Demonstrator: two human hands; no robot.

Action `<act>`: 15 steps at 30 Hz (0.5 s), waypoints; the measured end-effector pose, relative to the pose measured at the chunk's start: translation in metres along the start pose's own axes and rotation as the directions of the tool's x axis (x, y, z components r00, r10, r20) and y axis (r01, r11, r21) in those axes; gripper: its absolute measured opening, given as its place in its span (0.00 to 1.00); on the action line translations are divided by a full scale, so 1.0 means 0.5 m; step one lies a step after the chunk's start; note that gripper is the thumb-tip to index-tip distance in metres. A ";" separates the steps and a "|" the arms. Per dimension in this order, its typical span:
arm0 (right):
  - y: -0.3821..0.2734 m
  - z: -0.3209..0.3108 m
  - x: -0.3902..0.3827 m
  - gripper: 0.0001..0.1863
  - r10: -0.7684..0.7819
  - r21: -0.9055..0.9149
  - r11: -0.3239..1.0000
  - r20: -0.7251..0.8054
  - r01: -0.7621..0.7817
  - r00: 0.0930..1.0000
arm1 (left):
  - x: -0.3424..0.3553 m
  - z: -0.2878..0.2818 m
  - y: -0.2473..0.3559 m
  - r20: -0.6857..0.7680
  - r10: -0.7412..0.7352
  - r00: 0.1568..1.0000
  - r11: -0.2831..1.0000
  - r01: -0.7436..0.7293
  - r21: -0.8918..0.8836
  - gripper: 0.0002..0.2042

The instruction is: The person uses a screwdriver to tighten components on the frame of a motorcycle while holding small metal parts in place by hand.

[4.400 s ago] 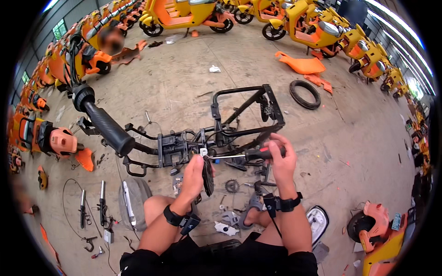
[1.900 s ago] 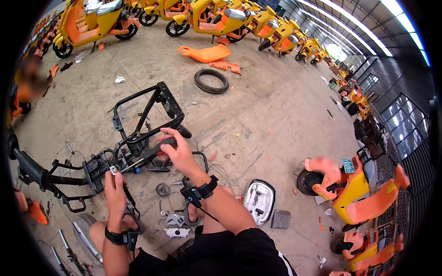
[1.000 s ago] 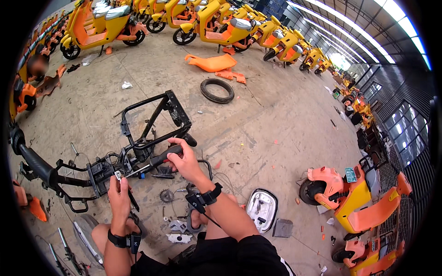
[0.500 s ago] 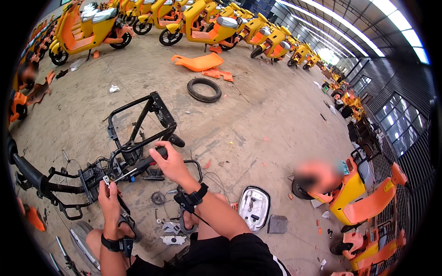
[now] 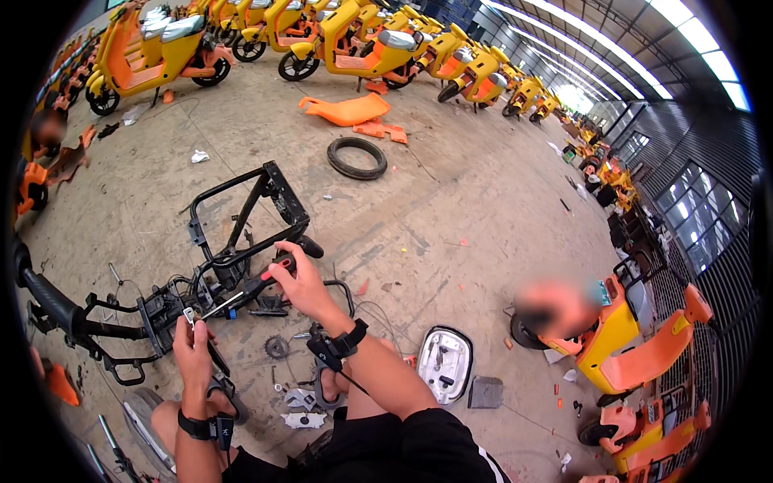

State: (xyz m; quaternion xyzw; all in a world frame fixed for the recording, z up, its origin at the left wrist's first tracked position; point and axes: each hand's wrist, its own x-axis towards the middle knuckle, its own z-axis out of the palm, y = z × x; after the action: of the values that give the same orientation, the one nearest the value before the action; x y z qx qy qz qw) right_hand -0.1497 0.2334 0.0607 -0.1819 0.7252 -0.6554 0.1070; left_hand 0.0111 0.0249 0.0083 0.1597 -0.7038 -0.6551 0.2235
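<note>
My right hand (image 5: 304,288) is closed round the black-and-red handle of a screwdriver (image 5: 279,266). Its thin metal shaft slants down to the left, and the tip lies close to a small white connector-like piece (image 5: 189,314). That piece is pinched upright between the thumb and fingers of my left hand (image 5: 192,352); whether the tip touches it is too small to tell. Just beyond both hands a bare black scooter frame (image 5: 282,197) lies on the floor, with loose wiring about its middle.
Near my feet are a small gear (image 5: 276,347), an adjustable wrench (image 5: 300,398) and a white oval tray (image 5: 445,362) with small parts. A tyre (image 5: 357,158) and an orange panel (image 5: 346,109) lie farther off. Yellow scooters (image 5: 346,44) line the back; others (image 5: 644,354) stand at right.
My right fingers have shifted on the screwdriver handle, and more of its red part shows. The left hand with the white piece has moved very slightly.
</note>
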 end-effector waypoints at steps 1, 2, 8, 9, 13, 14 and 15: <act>0.008 0.001 -0.001 0.27 -0.053 0.053 0.997 0.000 0.053 0.999 | 0.000 0.003 0.004 -0.003 -0.005 1.000 1.000 0.005 -0.005 0.10; 0.014 0.001 -0.002 0.28 -0.105 0.107 0.989 -0.003 0.105 0.994 | 0.000 0.005 0.006 -0.006 -0.010 1.000 1.000 0.010 -0.010 0.10; -0.006 0.004 -0.002 0.28 -0.018 0.015 1.000 0.046 0.017 0.999 | 0.000 -0.002 0.004 -0.034 -0.002 0.999 1.000 0.002 0.002 0.11; -0.007 0.004 -0.001 0.28 -0.023 -0.038 0.999 0.045 0.025 0.999 | 0.001 -0.003 0.003 -0.032 -0.010 0.999 1.000 0.009 -0.009 0.11; 0.006 0.006 -0.003 0.27 -0.093 -0.086 0.992 0.039 0.096 0.995 | 0.007 -0.006 -0.003 -0.031 -0.007 1.000 1.000 0.007 -0.012 0.11; 0.011 0.006 -0.004 0.27 -0.121 -0.059 0.991 0.035 0.123 0.992 | 0.007 -0.005 -0.003 -0.032 0.002 0.999 1.000 -0.002 -0.004 0.12; 0.009 0.007 -0.005 0.26 -0.118 -0.011 0.993 0.052 0.119 0.992 | 0.007 -0.006 -0.001 -0.034 -0.004 0.999 1.000 0.004 0.001 0.12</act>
State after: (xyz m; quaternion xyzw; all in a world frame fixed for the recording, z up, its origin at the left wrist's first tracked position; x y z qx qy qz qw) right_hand -0.1467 0.2316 0.0559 -0.2424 0.7148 -0.6505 0.0851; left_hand 0.0098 0.0207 0.0084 0.1725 -0.7000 -0.6523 0.2340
